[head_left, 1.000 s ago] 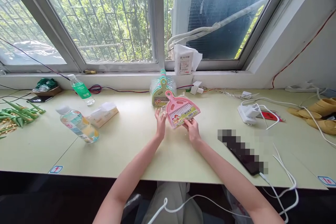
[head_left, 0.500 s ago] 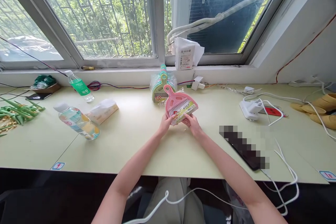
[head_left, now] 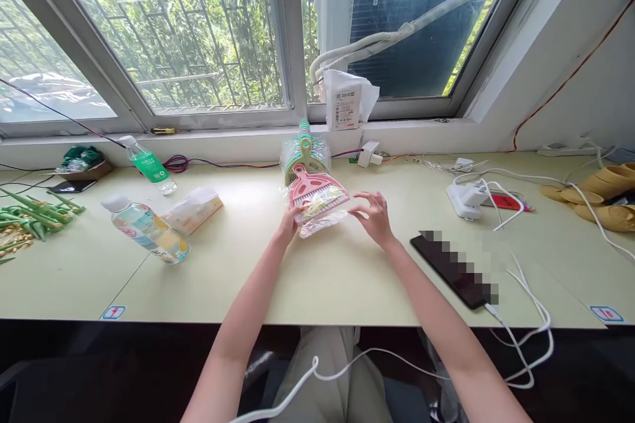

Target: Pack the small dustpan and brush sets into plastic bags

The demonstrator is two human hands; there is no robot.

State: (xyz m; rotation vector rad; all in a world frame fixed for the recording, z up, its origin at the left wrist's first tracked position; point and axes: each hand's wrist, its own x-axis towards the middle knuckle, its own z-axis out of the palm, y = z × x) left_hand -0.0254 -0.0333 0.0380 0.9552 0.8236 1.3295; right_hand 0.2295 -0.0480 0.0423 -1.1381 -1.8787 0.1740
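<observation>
A pink mini dustpan with a brush set in it, wrapped in clear plastic, is held over the table at its left edge by my left hand. Its handle points away from me, and loose wrap hangs off the near side. My right hand is just right of the set, fingers curved and apart, with nothing visible between them; the fingertips are close to the wrap's edge. Right behind the pink set stands a stack of similar wrapped sets, green in front, leaning by the window wall.
On the left are a drink bottle, a tissue pack and a green-labelled water bottle. A phone with a white cable and a power strip lie on the right. The table's front edge is near me.
The pink set has moved left and turned so its handle points more straight away. My right hand has come off it to the right, while the left keeps its grip.
</observation>
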